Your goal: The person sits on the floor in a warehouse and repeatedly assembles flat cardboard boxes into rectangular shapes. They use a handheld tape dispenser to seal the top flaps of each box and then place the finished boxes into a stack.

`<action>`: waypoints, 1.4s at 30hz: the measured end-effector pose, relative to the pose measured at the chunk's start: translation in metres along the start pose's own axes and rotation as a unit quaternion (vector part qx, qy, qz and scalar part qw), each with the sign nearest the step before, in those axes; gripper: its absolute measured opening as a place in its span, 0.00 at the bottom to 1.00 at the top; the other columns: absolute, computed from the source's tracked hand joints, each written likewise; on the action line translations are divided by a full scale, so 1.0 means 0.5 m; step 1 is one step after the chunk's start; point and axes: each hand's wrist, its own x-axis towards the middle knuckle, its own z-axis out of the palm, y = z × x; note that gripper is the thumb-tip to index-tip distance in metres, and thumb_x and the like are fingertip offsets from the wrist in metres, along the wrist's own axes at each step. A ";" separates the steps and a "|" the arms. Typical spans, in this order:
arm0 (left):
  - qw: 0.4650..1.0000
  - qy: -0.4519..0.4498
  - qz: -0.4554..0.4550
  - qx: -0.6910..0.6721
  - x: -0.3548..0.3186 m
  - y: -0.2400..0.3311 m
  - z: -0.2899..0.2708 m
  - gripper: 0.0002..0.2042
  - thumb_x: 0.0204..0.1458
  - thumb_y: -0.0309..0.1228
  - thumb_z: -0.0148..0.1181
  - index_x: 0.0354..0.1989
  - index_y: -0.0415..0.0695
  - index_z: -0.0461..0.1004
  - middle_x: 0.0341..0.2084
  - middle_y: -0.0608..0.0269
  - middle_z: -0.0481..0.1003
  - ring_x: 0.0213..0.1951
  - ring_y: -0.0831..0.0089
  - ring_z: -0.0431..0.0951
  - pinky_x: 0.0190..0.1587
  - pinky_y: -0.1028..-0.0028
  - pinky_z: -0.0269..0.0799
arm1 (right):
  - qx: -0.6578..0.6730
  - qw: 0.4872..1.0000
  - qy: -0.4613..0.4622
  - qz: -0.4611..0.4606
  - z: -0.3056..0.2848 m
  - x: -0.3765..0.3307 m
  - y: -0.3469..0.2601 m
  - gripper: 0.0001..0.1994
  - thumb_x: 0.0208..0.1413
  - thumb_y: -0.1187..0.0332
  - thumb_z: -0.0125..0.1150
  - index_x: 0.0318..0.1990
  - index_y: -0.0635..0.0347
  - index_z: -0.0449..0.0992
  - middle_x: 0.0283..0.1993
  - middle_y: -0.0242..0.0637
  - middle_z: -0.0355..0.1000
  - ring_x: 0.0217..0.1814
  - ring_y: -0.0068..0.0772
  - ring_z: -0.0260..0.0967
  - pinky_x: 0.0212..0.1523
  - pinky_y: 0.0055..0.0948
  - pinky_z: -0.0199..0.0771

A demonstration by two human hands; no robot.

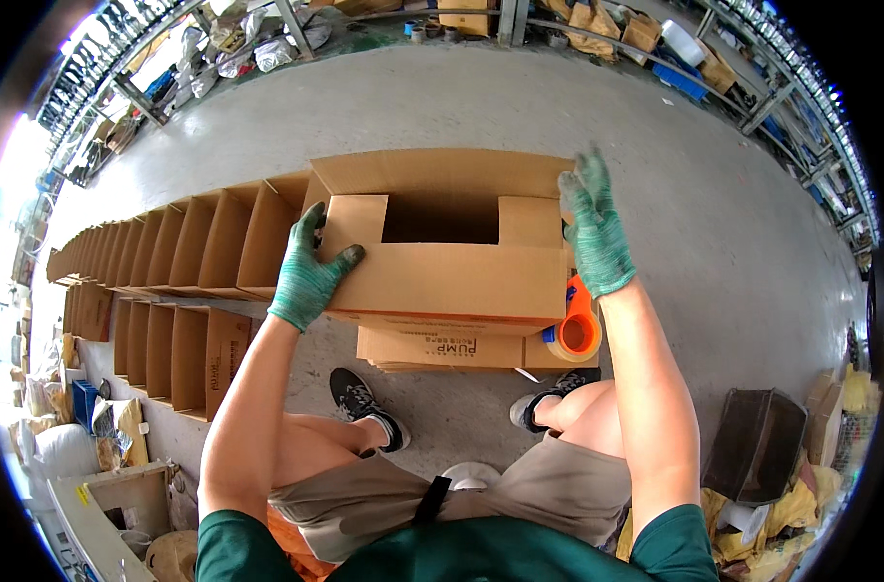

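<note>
In front of me a cardboard box (442, 281) rests on a stack of flattened cartons (442, 347). Its two short flaps are folded in, its near long flap lies over the front, and its far flap stands up; a dark gap shows between them. My left hand (311, 267), in a green glove, grips the box's left end, thumb on the near flap. At the right end is my right hand (597, 228), gloved too, fingers outstretched and slightly blurred beside the far flap. Just below it, an orange tape dispenser (579, 325) with a roll of tape lies on the stack.
A long row of open cardboard boxes (195, 242) runs off to the left, with a shorter row (175, 354) nearer me. A dark crate (755, 444) stands at lower right beside yellow scraps. Metal racks (515, 19) with bags and cartons line the far side.
</note>
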 end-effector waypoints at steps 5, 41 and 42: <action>0.992 0.003 -0.032 -0.121 -0.010 0.053 0.017 0.42 0.53 0.35 0.71 0.74 0.48 0.52 0.62 0.55 0.66 0.62 0.62 0.65 0.66 0.63 0.63 | -0.139 0.978 -0.154 0.025 -0.046 -0.003 0.048 0.24 0.59 0.70 0.63 0.63 0.56 0.68 0.76 0.45 0.49 0.76 0.44 0.53 0.64 0.34 0.68; 0.987 -0.044 -0.122 -0.099 -0.017 0.004 0.010 0.25 0.66 0.30 0.54 0.72 0.55 0.61 0.59 0.55 0.70 0.59 0.70 0.67 0.67 0.70 0.60 | -0.681 0.653 -0.317 0.100 -0.172 -0.148 0.257 0.17 0.57 0.65 0.54 0.53 0.48 0.79 0.51 0.37 0.79 0.53 0.41 0.76 0.53 0.40 0.75; 0.985 -0.050 -0.134 -0.101 -0.018 0.008 0.012 0.25 0.66 0.30 0.54 0.72 0.55 0.61 0.59 0.55 0.70 0.59 0.70 0.67 0.67 0.70 0.60 | -0.672 0.663 -0.323 0.068 -0.191 -0.121 0.231 0.17 0.58 0.68 0.52 0.53 0.49 0.79 0.48 0.36 0.81 0.49 0.41 0.78 0.51 0.41 0.77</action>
